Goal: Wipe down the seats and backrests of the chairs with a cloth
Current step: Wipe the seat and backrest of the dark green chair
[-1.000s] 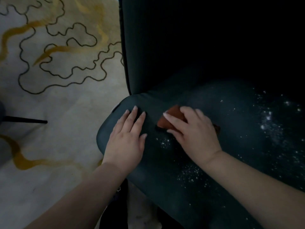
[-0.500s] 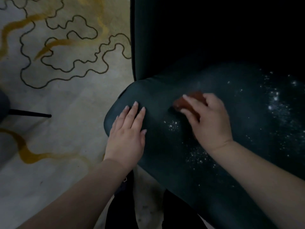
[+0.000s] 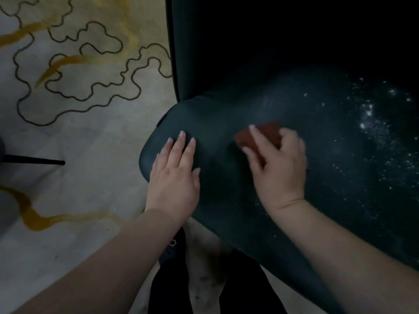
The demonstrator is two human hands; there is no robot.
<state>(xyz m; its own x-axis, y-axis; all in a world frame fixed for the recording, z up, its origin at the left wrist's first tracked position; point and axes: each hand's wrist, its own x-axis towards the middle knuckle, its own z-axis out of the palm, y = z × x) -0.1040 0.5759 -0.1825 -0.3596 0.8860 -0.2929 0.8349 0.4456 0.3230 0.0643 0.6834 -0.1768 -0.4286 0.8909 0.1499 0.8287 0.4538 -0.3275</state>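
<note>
A dark green chair seat (image 3: 226,191) fills the middle and right of the head view, with its dark backrest (image 3: 249,46) rising behind. My right hand (image 3: 280,175) presses a small reddish-brown cloth (image 3: 267,133) onto the seat, fingers curved over it. My left hand (image 3: 174,177) lies flat on the seat's left front corner, fingers straight. White specks of dust (image 3: 371,123) are scattered over the right part of the seat.
A pale carpet (image 3: 79,137) with black squiggly lines and yellow streaks lies to the left. A thin black leg of another chair (image 3: 34,162) reaches in from the left edge. My dark trouser legs (image 3: 170,288) stand below the seat's front edge.
My right hand has slid the cloth to and fro over the seat near its left side. The specks just right of my left hand are gone. My left hand has stayed in place.
</note>
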